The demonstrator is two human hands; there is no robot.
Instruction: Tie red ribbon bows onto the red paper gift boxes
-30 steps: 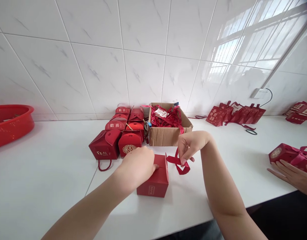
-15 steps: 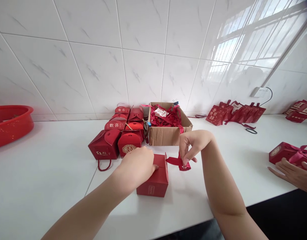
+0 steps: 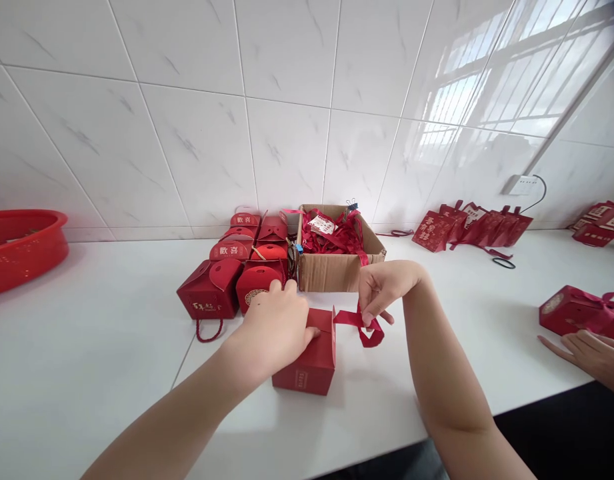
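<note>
A red gift box (image 3: 307, 371) stands on the white counter in front of me. My left hand (image 3: 274, 323) rests on it, thumb pressed on the top and the fingers bent over its left side, partly hidden by the back of the hand. To the right of the box, my right hand (image 3: 384, 293) pinches a red ribbon (image 3: 347, 319) between thumb and fingers. One stretch of ribbon runs from the box's right side to the pinch, and a loop hangs below the fingertips. More ribbon trails behind this hand toward the cardboard box (image 3: 327, 272).
Decorated red gift boxes (image 3: 209, 293) stand in rows behind my left hand. Red ribbons (image 3: 331, 243) fill the cardboard box. A red basin (image 3: 27, 250) is at far left, red bags (image 3: 477, 227) by the wall. At right, a co-worker's hand (image 3: 589, 353) touches a ribboned box (image 3: 561, 310).
The fingers of my left hand have lifted and straightened a little while the thumb stays on the box. Below my right fingertips the ribbon loop has widened. The co-worker's hand has shifted slightly.
</note>
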